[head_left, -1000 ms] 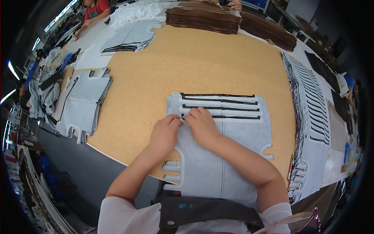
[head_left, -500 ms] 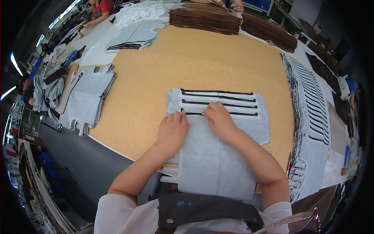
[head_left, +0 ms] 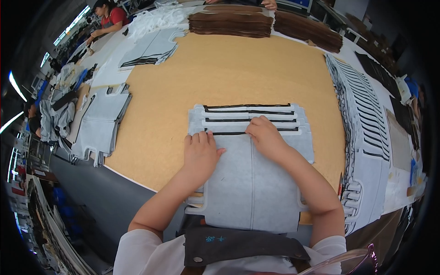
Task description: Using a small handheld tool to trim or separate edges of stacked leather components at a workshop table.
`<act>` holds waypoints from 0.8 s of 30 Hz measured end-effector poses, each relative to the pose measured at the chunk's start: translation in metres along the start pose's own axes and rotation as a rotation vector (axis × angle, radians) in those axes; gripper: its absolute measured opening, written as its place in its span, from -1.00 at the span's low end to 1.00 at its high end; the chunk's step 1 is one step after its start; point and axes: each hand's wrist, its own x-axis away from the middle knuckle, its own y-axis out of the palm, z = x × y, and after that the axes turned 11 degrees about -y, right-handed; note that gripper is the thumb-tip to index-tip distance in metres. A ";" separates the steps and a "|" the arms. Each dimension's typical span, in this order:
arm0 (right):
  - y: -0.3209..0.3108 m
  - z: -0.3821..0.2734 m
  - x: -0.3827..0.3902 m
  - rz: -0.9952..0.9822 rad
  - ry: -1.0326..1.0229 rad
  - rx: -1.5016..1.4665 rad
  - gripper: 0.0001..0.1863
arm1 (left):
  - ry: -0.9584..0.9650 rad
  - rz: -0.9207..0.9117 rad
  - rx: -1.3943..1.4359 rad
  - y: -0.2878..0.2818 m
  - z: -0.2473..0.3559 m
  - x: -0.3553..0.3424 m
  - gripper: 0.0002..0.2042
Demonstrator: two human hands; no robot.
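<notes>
Right hand [head_left: 266, 132]: fingers curled at middle of lowest black strip [head_left: 229, 133], pinching or pressing, cannot tell
Left hand [head_left: 200, 150]: flat, thumb spread, nothing gripped, fingertips at strip's left end
Strip step: looks like smoothing down; next move probably calls for even pressure rightward
Grey panel [head_left: 229, 188]: on tan table [head_left: 256, 68], near side, striped end pointing far, long axis along centre seam [head_left: 252, 183]
</notes>
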 end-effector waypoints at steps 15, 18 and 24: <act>0.012 -0.006 0.017 0.145 -0.125 0.113 -0.86 | 0.150 0.076 0.194 0.011 0.043 -0.004 -0.58; 0.010 -0.001 0.016 0.173 -0.075 0.048 -0.85 | 0.160 0.119 0.196 0.010 0.040 -0.006 -0.61; 0.004 -0.004 0.022 0.123 -0.148 0.101 -0.85 | 0.193 0.017 0.468 0.014 0.035 -0.032 -0.64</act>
